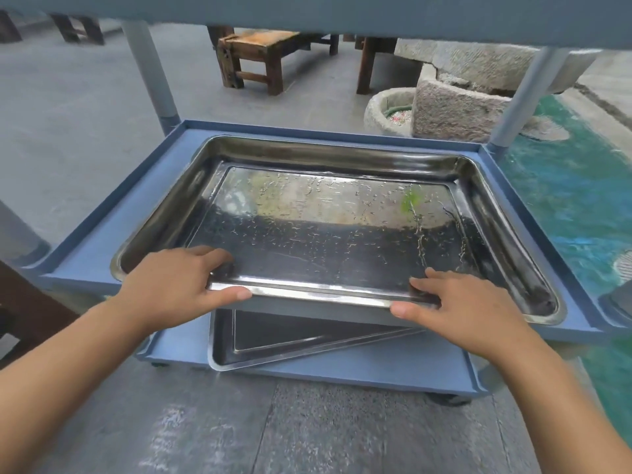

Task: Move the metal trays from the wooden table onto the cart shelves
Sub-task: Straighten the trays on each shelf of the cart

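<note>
A large wet metal tray [328, 230] lies on the blue cart's middle shelf [102, 248], its near rim reaching the shelf's front edge. My left hand [178, 285] grips that near rim at the left, thumb under the edge and fingers inside the tray. My right hand [458, 309] grips the same rim at the right in the same way. A second metal tray [290, 343] sits skewed on the bottom shelf [376, 374], partly hidden beneath the middle shelf.
The cart's top shelf [307, 12] overhangs the view, held by grey posts [150, 73] at the back corners. Beyond stand wooden benches [256, 59] and stone troughs [451, 107]. Green water [564, 206] lies to the right. Grey paving is underfoot.
</note>
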Motion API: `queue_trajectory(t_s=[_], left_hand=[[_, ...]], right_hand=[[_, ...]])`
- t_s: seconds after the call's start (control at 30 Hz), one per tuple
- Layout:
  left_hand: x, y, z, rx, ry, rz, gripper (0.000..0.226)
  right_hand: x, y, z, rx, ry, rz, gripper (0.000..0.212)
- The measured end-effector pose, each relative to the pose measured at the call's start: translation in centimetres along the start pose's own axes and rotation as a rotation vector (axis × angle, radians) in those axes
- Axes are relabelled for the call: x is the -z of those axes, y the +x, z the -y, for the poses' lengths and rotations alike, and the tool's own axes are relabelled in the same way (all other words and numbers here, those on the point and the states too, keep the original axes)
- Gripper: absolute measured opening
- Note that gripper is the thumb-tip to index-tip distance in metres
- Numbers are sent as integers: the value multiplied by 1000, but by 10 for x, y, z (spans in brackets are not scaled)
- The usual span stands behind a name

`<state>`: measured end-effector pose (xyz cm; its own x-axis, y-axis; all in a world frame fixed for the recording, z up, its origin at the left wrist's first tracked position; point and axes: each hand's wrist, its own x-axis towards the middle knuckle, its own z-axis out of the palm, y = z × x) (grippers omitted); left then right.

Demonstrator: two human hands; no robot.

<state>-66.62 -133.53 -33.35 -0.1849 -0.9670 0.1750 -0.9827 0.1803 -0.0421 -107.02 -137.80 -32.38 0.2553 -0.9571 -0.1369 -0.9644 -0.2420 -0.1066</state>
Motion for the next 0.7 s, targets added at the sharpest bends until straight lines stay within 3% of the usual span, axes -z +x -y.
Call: queue_trajectory(t_s=[0.17,0.4,0.6,0.7], left_hand=[[-11,1,0,0,7,-32,87],[-9,4,2,-19,-46,-7,91],[-5,4,1,-41,-50,-41,78],[-5,2,2,-12,-56,-22,89]], right_hand=[[-7,0,-3,14,-11,-103,105],[3,-7,5,36,-13,-96,106],[5,-11,11,16,-32,-114,106],[8,-15,18,5,-33,-81,107]])
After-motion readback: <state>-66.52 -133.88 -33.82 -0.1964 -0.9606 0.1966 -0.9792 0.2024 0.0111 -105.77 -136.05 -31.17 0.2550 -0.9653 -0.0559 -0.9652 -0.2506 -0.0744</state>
